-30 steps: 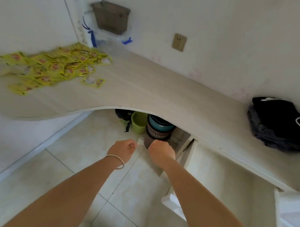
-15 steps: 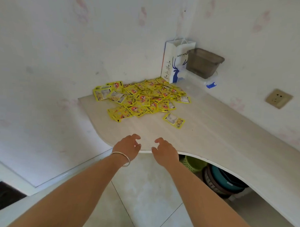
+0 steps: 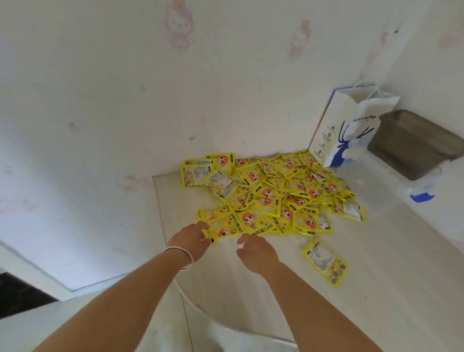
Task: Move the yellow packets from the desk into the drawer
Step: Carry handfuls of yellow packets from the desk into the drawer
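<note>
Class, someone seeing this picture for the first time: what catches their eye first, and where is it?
A heap of yellow packets in the desk's far corner, one stray packet lying apart to its right. Both hands reach its near edge: left hand touching a packet, right hand open beside it.
</note>
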